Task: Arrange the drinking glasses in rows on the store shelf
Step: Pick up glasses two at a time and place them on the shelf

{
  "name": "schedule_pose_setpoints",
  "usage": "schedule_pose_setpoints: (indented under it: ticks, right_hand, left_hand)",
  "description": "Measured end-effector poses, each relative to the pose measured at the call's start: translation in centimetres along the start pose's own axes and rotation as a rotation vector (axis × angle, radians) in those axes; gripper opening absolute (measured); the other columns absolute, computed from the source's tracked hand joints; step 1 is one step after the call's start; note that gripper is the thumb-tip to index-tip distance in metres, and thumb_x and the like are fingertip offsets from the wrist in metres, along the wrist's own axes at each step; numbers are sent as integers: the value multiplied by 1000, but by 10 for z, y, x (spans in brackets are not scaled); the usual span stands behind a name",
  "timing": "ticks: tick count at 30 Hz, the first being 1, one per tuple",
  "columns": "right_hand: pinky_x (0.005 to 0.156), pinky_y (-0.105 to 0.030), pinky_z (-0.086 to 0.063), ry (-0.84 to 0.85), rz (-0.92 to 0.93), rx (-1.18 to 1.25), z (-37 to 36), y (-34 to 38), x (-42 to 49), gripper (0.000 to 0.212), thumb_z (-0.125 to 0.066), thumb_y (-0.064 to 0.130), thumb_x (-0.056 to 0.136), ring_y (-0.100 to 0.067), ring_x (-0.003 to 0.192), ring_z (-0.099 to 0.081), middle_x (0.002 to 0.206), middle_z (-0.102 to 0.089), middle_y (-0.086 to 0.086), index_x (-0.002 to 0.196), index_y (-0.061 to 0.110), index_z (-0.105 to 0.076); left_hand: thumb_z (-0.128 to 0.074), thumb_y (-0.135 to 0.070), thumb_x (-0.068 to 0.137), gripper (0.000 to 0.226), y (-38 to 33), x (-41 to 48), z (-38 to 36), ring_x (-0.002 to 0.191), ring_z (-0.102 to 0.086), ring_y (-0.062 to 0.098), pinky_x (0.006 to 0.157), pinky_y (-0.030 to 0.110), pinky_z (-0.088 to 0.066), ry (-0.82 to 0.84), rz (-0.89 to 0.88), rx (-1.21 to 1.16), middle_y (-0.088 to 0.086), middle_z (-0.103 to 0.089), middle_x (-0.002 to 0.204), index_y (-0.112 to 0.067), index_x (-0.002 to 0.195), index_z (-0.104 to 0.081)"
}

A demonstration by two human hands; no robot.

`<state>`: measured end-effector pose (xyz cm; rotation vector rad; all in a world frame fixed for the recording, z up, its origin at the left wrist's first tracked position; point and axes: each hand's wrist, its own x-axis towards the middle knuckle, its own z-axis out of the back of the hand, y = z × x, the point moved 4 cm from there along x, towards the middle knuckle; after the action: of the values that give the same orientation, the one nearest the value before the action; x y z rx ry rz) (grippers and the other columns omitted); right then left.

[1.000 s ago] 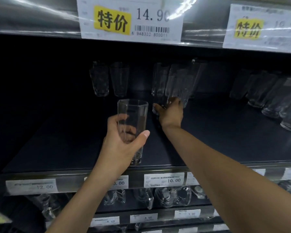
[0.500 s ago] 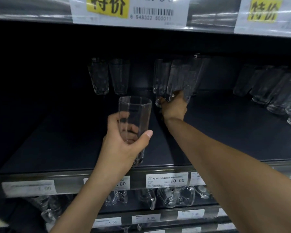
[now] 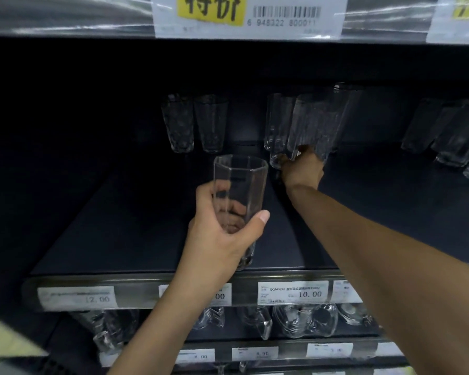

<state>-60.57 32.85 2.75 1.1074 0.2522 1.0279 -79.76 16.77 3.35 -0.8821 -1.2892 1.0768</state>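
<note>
As right hand reaches deeper, glass steady

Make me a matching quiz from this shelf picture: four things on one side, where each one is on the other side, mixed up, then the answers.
Things
1. left hand
2. right hand
3. 10.00 price tag
4. glass mugs

Places
A. on the front rail
B. at the foot of the glasses standing at the back
C. wrapped round a faceted glass, held up in front
D. below that rail

Pairs: 1-C, 2-B, 3-A, 4-D
</note>
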Motion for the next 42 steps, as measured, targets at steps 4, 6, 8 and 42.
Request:
schedule_pose_setpoints:
  ticks: [4,6,8,42]
  right_hand:
    - [80,-21,-36,-13,2,12,2,1,-1,40,-69,25,91,-30,110,-61,122,-62,-15,125,6,-58]
    - [80,-21,-36,-12,-2,6,3,2,-1,42,-68,26,91,-29,111,-60,123,-62,-15,126,6,-57]
    - [84,-23,-41,-11,-9,0,3,2,-2,41,-68,27,92,-30,112,-60,124,-62,-15,126,5,-57]
    - [81,-28,-44,25,-90,-28,2,3,-1,32,-61,31,96,-33,110,-62,119,-66,-16,117,8,-65]
  left_hand:
    - [-79,-27,76,50,-1,0,0,75,-63,2,66,10,-49,-11,-3,-1,2,-65,95,-38,108,-42]
    - [-78,-29,75,50,-2,0,0,75,-63,2,65,10,-49,-10,-1,0,2,-65,95,-37,109,-43]
    - [-78,-29,74,50,-2,0,0,76,-64,3,64,10,-48,-9,3,-5,3,-66,95,-35,110,-43]
    - [-79,-28,75,55,-4,-3,0,79,-65,2,65,6,-47,1,6,31,-3,-65,94,-29,119,-46]
